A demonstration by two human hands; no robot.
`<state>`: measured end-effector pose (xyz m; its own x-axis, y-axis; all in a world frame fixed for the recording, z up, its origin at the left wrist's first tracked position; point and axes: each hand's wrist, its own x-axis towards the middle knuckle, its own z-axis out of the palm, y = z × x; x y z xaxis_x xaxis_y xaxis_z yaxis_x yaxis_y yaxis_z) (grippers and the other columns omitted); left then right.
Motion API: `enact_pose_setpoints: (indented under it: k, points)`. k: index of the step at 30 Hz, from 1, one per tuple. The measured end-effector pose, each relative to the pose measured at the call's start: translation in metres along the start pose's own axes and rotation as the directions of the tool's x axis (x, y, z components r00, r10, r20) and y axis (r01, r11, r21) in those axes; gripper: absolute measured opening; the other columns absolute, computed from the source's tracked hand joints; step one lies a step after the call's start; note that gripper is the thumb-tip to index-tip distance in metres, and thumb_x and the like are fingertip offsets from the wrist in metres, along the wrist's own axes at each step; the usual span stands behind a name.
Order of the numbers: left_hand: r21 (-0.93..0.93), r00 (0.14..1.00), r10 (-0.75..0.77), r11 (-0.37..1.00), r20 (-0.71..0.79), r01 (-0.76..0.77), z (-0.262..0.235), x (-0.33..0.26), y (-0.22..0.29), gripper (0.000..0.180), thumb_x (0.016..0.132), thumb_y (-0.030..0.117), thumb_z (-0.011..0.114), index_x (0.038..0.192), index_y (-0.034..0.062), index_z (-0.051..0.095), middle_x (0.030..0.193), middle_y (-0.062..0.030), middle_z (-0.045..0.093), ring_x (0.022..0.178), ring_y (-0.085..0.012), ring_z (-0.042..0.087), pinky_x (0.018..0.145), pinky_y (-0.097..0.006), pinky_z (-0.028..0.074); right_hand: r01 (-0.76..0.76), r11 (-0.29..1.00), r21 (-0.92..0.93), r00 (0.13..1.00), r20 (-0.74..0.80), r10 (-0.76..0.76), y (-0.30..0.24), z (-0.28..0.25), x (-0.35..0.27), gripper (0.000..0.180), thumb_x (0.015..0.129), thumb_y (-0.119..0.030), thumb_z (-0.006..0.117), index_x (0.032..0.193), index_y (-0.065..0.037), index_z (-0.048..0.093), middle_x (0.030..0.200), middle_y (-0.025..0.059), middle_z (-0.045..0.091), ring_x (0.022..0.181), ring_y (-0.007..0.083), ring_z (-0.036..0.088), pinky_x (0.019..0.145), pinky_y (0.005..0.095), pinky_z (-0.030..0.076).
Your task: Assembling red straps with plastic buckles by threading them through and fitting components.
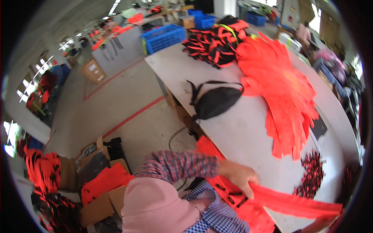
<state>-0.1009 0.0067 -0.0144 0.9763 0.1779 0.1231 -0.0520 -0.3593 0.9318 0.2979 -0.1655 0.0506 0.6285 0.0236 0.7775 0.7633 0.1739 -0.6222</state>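
My left hand (245, 179), in a plaid sleeve, is closed on an orange fabric strip (295, 202). The strip stretches to the lower right, where my right hand (324, 223) shows only in part at its other end; most of its fingers are hidden. Below my left hand, more orange fabric (223, 190) with small black pieces on it hangs over my lap and the table edge. A pile of small black-and-red pieces (311, 174) lies on the table (233, 128) beyond the strip. A large heap of orange strips (278, 89) spreads across the table farther away.
On the table lie a black pouch with a strap (218, 101) and a black-and-orange bundle (217, 42). Cardboard boxes (97, 209) with orange fabric stand on the floor at left. A blue crate (165, 38) is behind the table. A pink cap (155, 206) fills the lower middle.
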Motion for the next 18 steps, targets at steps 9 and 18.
enact_pose_setpoints:
  k: [9, 18]
  points:
    - [0.478, 0.949, -0.313, 0.839, 0.036, 0.259, -0.029, 0.003, 0.016, 0.038, 0.086, 0.041, 0.075, 0.088, 0.0035, 0.071, 0.066, -0.0196, 0.061, 0.06, -0.0389, 0.059, 0.058, -0.045, 0.045, -0.785, 0.597, 0.163, 0.615, 0.096, 0.782, 0.058, -0.154, -0.104, 0.019, 0.104, -0.024, 0.059, 0.108, -0.006, 0.064, 0.089, 0.0001, 0.062, 0.077, 0.0057, 0.055, 0.067, 0.0246, 0.047]
    - [0.875, 0.985, -0.083, 0.452, -0.154, 0.175, -0.056, 0.077, -0.126, 0.028, 0.089, 0.025, 0.07, 0.108, 0.0052, 0.068, 0.107, -0.0092, 0.067, 0.115, -0.0289, 0.056, 0.107, -0.055, 0.033, -0.437, 0.615, -0.657, 0.673, 0.215, 0.708, 0.049, -0.171, -0.185, 0.028, 0.101, -0.015, 0.061, 0.124, -0.001, 0.057, 0.112, 0.0066, 0.059, 0.094, 0.0145, 0.057, 0.081, 0.0312, 0.049]
